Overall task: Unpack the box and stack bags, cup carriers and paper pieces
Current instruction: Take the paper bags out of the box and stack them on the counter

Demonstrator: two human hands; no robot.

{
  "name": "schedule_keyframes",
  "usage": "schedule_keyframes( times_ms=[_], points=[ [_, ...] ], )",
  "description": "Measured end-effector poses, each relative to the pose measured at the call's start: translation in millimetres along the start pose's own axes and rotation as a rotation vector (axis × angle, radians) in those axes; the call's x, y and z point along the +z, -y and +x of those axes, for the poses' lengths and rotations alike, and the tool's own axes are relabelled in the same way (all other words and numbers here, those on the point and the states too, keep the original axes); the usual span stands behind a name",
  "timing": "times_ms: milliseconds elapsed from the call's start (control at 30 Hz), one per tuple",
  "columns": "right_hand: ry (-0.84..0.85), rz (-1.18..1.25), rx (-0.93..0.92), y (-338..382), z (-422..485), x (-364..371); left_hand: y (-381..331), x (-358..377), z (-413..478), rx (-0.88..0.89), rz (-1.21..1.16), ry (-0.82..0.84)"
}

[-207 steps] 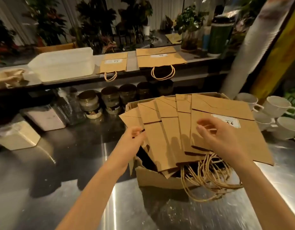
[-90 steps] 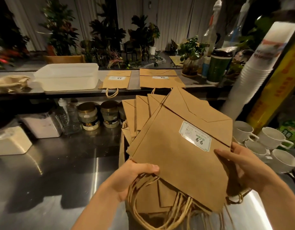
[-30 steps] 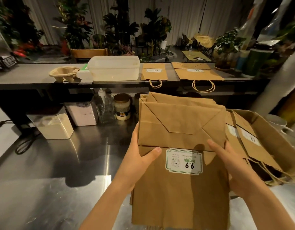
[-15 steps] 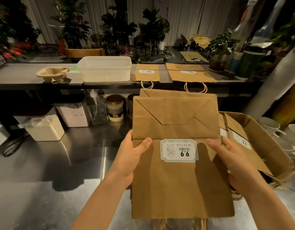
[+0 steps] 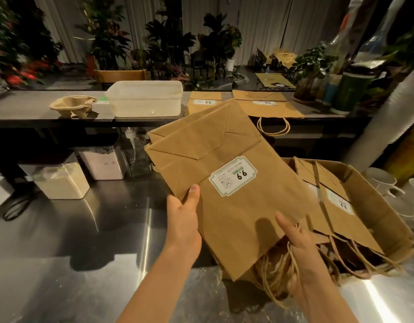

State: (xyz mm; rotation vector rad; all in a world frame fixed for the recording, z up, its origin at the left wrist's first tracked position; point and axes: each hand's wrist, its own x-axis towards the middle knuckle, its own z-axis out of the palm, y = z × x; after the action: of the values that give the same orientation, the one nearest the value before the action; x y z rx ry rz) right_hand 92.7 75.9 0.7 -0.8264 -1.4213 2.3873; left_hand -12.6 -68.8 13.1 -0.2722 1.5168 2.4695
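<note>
Bundle of paper bags (image 5: pixel 224 183), tilted, which I hold just left of the box (image 5: pixel 385 215), above the counter (image 5: pixel 84 264). My left hand (image 5: pixel 182 220) pinches the bundle's left edge, thumb on top, fingers beneath. My right hand (image 5: pixel 297 238) grips its lower edge, fingers curled under among the twine handles (image 5: pixel 278 276). More bags (image 5: pixel 336 206) lie inside the box. The cup carrier (image 5: pixel 72 108) sits far left of the box and behind it.
</note>
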Motion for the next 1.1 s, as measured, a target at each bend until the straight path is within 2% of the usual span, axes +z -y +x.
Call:
schedule_keyframes(
  times_ms=[133, 233, 300, 467, 667, 733, 800, 867, 1000, 1100],
  points=[
    [-0.077, -0.062, 0.014, 14, 7, -8, -3, -12, -15, -0.018, 0.026, 0.151],
    [-0.055, -0.146, 0.012, 33, 7, -24, -27, -30, -8, 0.007, -0.205, 0.335],
    [-0.042, -0.187, 0.024, 46, 6, -37, -51, -45, 2, 0.035, -0.264, 0.37],
    [-0.019, -0.341, 0.098, 57, 10, -60, -89, -59, 18, 0.078, 0.207, 0.468],
    [-0.046, -0.392, 0.092, 59, 12, -50, -84, -41, 17, 0.08, 0.793, 0.557],
    [-0.048, -0.411, 0.076, 55, 17, -50, -78, -39, 22, 0.161, 1.025, 0.552],
    [-0.007, -0.399, 0.058, 53, 18, -47, -71, -39, 27, 0.268, 1.137, 0.505],
    [0.006, -0.416, 0.065, 55, 13, -44, -69, -39, 27, 0.309, 1.08, 0.472],
    [0.065, -0.422, 0.068, 64, 12, -54, -74, -47, 32, 0.236, 0.903, 0.438],
    [0.069, -0.337, 0.07, 67, 5, -54, -77, -48, 34, 0.15, 0.727, 0.455]
  ],
)
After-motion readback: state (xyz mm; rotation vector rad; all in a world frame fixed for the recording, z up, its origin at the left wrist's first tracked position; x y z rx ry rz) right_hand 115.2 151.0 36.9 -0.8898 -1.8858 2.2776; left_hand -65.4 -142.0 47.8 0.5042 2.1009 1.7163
